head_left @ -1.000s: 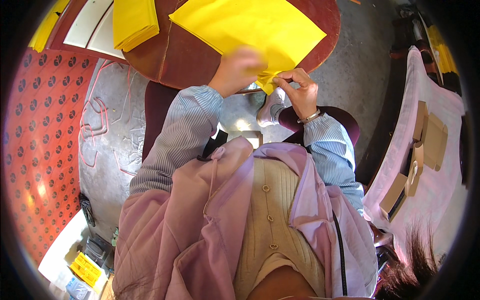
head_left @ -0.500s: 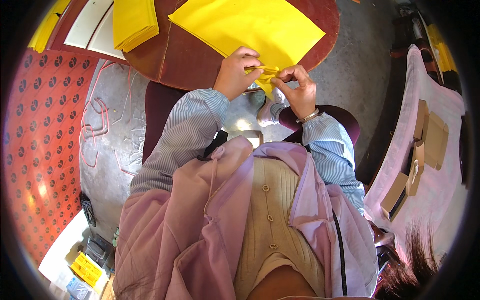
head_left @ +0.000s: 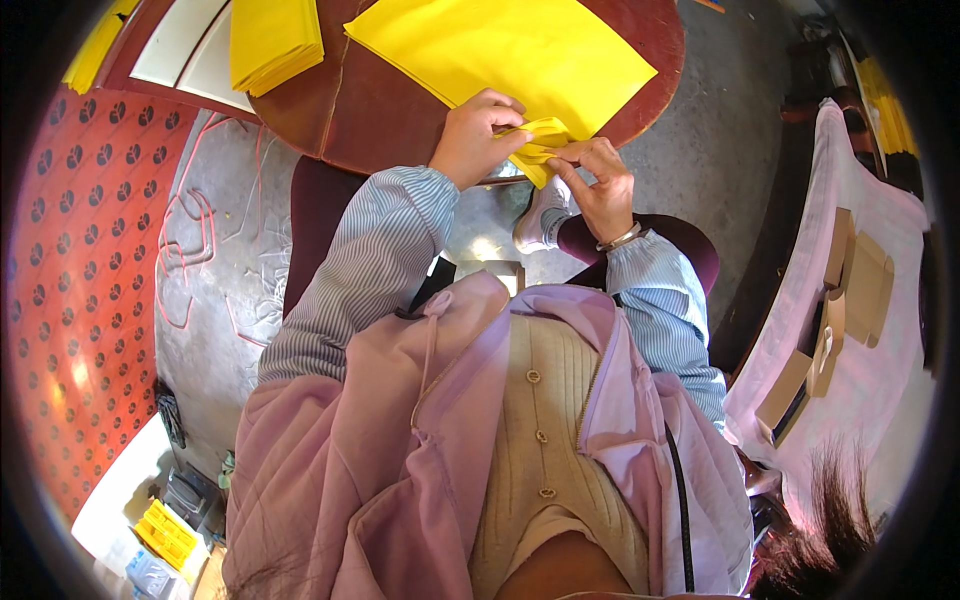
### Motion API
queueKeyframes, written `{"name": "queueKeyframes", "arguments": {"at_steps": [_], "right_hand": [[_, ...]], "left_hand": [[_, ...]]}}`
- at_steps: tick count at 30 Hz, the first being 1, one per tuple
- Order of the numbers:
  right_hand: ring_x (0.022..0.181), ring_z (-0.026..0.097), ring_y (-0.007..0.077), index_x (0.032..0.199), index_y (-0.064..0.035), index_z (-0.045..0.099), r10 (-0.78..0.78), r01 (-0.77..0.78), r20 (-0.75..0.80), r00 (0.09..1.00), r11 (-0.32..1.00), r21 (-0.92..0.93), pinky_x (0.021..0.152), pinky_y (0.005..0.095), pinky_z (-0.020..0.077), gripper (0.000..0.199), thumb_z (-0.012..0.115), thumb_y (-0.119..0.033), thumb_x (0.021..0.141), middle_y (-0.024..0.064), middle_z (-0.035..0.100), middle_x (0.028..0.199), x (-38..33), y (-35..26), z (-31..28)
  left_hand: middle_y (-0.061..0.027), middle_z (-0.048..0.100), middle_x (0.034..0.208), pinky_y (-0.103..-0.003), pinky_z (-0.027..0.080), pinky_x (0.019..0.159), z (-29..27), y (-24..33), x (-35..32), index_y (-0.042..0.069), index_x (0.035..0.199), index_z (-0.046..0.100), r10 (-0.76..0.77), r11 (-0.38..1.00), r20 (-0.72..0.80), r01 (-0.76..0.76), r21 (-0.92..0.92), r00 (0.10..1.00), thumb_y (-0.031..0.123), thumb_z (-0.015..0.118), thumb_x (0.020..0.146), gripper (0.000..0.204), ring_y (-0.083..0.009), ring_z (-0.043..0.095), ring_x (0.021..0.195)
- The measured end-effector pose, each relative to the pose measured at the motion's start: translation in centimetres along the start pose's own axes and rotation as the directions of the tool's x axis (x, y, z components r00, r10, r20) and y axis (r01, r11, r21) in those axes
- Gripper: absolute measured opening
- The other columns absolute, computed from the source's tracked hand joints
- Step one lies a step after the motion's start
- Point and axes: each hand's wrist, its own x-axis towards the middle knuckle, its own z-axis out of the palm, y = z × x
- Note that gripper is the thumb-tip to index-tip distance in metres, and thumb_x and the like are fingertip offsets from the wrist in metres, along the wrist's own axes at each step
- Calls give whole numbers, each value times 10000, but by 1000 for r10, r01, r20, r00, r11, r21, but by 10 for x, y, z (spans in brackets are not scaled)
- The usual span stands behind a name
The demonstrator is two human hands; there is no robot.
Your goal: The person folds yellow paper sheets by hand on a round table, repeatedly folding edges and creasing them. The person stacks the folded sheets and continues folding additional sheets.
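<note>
- Head view: left hand (head_left: 472, 140) and right hand (head_left: 600, 185) both pinch the near corner of a yellow sheet (head_left: 500, 50), fingers closed tight on the fold.
- Sheet lies on a round brown table (head_left: 340, 100), far side.
- Yellow stack (head_left: 272, 40) sits left.

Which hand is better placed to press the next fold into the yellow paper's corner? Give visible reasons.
Probably the left hand: it lies over the folded corner of the yellow paper on the table. The right hand pinches that corner from below, off the table edge.
</note>
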Motion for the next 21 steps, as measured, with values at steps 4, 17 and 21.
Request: {"name": "queueKeyframes", "arguments": {"at_steps": [4,17,21], "right_hand": [[799,706,245,961,-28,806,129,-129,4,992,990,51,759,351,535,152,861,-97,837,102,749,863,0,0,1],[727,691,171,966,-13,787,204,-201,-6,979,969,142,705,304,545,170,875,-71,832,82,725,845,0,-1,4],[753,691,192,1021,-36,780,119,-116,-39,992,990,84,729,321,551,237,882,-50,806,72,710,844,-2,0,4]], "left_hand": [[-87,729,1162,-334,584,882,-5,-1,0,20,998,784,-13,1000,57,11,27,998,175,814,877,199,-239,732,1004],[-98,718,1194,-330,597,870,-1,6,-5,37,1015,795,45,997,59,-49,54,997,143,826,842,205,-250,737,1004],[-94,733,1145,-324,594,862,1,4,-2,24,982,787,7,997,26,-9,78,1000,166,850,844,207,-243,743,976]]}}
